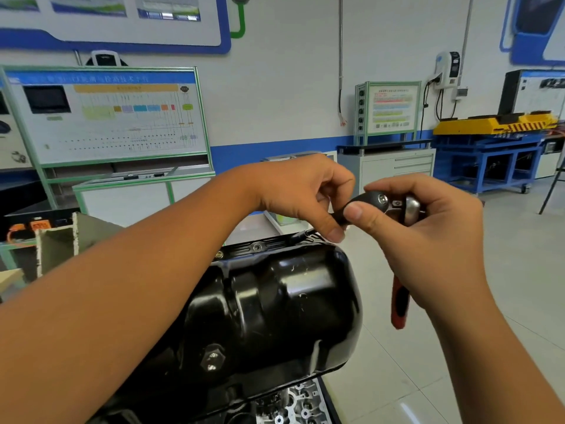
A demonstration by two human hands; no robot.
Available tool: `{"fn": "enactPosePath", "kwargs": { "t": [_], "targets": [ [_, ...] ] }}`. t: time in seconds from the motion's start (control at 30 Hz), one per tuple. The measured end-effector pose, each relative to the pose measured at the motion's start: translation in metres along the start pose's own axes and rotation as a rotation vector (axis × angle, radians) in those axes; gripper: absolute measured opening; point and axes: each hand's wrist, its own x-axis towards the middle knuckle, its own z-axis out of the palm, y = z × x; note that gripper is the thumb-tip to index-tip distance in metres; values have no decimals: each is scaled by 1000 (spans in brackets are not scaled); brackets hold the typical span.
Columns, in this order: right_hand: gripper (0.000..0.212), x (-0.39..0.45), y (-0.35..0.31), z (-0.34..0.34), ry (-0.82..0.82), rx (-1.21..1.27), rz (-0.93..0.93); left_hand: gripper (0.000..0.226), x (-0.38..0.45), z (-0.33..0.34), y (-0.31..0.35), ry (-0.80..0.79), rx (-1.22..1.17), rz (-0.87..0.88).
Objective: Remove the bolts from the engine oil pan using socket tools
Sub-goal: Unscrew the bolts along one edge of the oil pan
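Observation:
A glossy black oil pan (pixel 275 304) sits upturned on the engine, with a hex drain plug (pixel 212 361) on its near side. Bolts (pixel 256 247) show along its far flange. My right hand (pixel 428 237) grips a ratchet by its head (pixel 409 209); the red and black handle (pixel 399 307) hangs down below my palm. My left hand (pixel 302 194) pinches the dark socket and extension (pixel 363 205) fitted to the ratchet head, above the pan's far right corner. The extension's lower end (pixel 301 235) reaches toward the flange, partly hidden by my fingers.
An exposed cylinder head (pixel 293 405) lies below the pan. Behind stand a green-framed training board (pixel 107 117), a grey drawer cabinet (pixel 397 166) and a blue and yellow bench (pixel 495 148). Tiled floor (pixel 458 347) opens to the right.

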Motion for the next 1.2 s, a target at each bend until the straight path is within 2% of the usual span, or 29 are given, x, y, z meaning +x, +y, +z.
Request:
{"fn": "enactPosePath", "kwargs": {
  "t": [0.13,0.23,0.33,0.43,0.57,0.63,0.77,0.83,0.93,1.07,1.2],
  "targets": [
    [29,0,-2,-1,-10,-2,-13,27,-4,-5,-1,-98,1,8],
    [29,-2,-4,-3,-71,-3,-65,22,-5,-7,-2,-73,12,11],
    [29,-3,-6,0,-11,-31,-46,32,-3,-4,-2,-20,8,-4],
    [26,-4,-2,1,60,14,25,30,-3,-4,-1,-19,-2,3],
    [34,-1,-5,-5,-93,41,-13,25,-9,-10,-4,-95,-3,10],
    [35,0,-6,-6,-159,89,-8,26,-8,-8,-4,-77,6,-4],
    [26,-3,-4,-1,-87,23,-10,38,-4,-4,-2,-22,43,14],
    [26,-4,-4,0,-56,25,8,36,-6,-6,-2,-29,18,19],
    [30,-2,-5,-4,-105,82,21,25,-8,-11,-4,-89,11,8],
    [32,-2,-8,-6,-168,89,16,31,-7,-9,-4,-59,7,26],
    [28,-5,-6,2,-50,28,46,43,-4,-6,-4,-52,-19,10]
  ]
}}
